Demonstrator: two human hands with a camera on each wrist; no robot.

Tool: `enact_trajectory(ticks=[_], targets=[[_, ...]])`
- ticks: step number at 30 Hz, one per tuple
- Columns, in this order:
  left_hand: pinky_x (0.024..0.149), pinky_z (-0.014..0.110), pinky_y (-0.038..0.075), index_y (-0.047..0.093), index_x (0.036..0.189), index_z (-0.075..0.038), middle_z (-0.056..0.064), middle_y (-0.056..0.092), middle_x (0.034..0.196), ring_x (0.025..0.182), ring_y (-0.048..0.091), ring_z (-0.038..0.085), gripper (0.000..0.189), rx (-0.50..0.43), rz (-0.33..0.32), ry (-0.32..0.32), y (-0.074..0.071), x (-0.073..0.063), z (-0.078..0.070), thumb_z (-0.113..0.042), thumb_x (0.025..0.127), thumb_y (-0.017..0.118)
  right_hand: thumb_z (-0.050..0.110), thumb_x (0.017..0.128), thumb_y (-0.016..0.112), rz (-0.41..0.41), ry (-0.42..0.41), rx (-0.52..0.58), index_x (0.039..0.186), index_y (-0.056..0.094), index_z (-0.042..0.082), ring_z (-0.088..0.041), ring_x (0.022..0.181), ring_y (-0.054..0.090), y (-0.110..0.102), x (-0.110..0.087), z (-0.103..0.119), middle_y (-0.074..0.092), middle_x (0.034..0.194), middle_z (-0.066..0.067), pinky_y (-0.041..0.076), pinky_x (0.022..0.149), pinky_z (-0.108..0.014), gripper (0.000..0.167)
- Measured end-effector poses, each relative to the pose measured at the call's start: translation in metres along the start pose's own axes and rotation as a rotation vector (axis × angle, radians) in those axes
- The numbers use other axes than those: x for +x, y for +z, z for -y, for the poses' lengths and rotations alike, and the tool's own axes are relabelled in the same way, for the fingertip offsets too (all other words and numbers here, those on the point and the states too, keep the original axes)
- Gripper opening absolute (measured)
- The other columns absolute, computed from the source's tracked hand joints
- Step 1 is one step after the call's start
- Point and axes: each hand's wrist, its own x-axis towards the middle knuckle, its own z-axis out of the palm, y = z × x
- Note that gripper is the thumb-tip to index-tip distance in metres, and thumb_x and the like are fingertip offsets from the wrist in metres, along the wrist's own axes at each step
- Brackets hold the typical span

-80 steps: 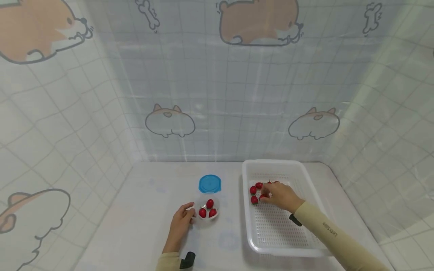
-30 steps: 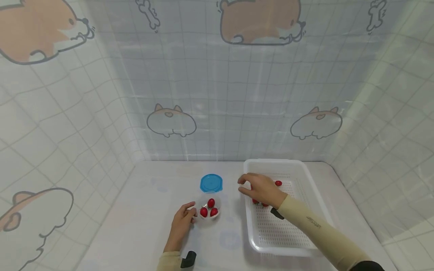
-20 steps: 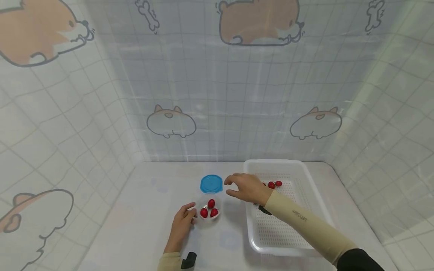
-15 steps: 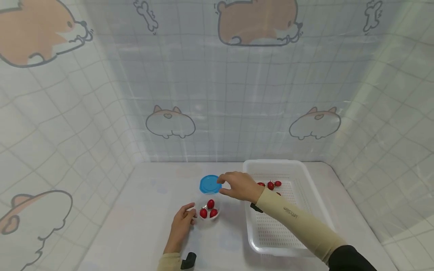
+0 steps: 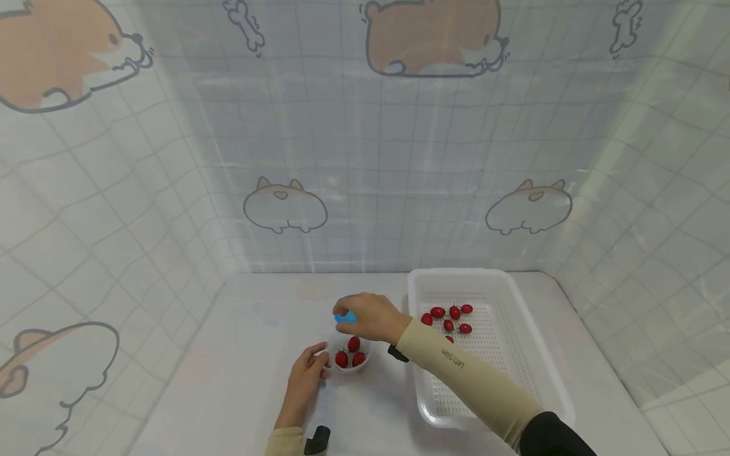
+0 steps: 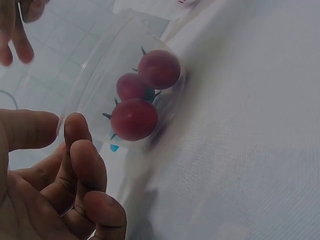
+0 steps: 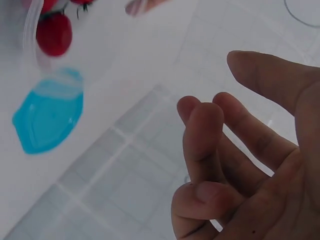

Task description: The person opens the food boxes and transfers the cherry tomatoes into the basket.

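Note:
My left hand (image 5: 304, 383) rests beside a small clear plastic tub (image 6: 95, 92), its thumb and index finger pinching the rim. Inside the tub lie 3 red cherry tomatoes (image 5: 341, 359) with green stems. Just behind the tub, my right hand (image 5: 373, 318) hovers over a blue lid (image 5: 346, 317), partly covering it in the head view. From the right wrist, the lid (image 7: 50, 117) shows flat on the table, apart from the hand. That hand's thumb stands away from its bent fingers (image 7: 202, 135), with nothing between them.
A white perforated plastic basket (image 5: 456, 272) stands at the right, with several cherry tomatoes (image 5: 454, 312) towards its far left part. The right forearm crosses over it. A pale cloth covers the table (image 5: 245, 367), and sheets patterned with cartoon dogs hang behind and on both sides.
My right hand has left the tomatoes in the basket and travelled left across its rim to above the blue lid. The left hand and the tub have stayed in place.

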Motion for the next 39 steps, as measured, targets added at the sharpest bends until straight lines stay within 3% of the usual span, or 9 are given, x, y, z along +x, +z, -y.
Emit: enact_trajectory(ticks=[5,19,28,39], targets=[[0.067,0.031,0.045,0.057,0.137,-0.002,0.008,0.067,0.092,0.075,0.058,0.020,0.042,-0.003,-0.002,-0.012,-0.001,0.000,0.001,-0.027,0.104,0.058,0.037,0.094,0.073,0.052,-0.009,-0.036,0.117,0.072,0.023,-0.007,0.101,0.065,0.021,0.005,0.002,0.072,0.108,0.010,0.055,0.080,-0.033,0.028],[0.067,0.029,0.045,0.060,0.133,-0.004,0.006,0.066,0.088,0.074,0.059,0.020,0.038,0.019,-0.009,0.001,-0.001,0.001,0.002,-0.026,0.103,0.060,0.034,0.093,0.074,0.276,0.096,-0.110,0.115,0.076,0.019,-0.002,0.078,0.063,0.065,0.013,0.007,0.073,0.094,0.009,0.053,0.070,-0.024,0.026],[0.064,0.027,0.045,0.061,0.132,-0.002,0.008,0.067,0.087,0.073,0.059,0.021,0.036,0.022,-0.022,0.035,-0.001,0.002,0.002,-0.022,0.102,0.060,0.027,0.086,0.083,0.311,0.071,-0.223,0.103,0.078,0.025,0.000,0.076,0.059,0.078,0.011,0.006,0.069,0.086,0.014,0.051,0.069,-0.024,0.017],[0.066,0.029,0.046,0.061,0.133,-0.004,0.011,0.067,0.091,0.074,0.059,0.021,0.035,0.024,-0.017,0.013,0.000,0.003,0.004,-0.022,0.103,0.060,0.027,0.086,0.083,0.296,0.057,-0.233,0.106,0.077,0.024,-0.002,0.077,0.058,0.081,0.012,0.004,0.068,0.087,0.013,0.052,0.071,-0.025,0.021]])
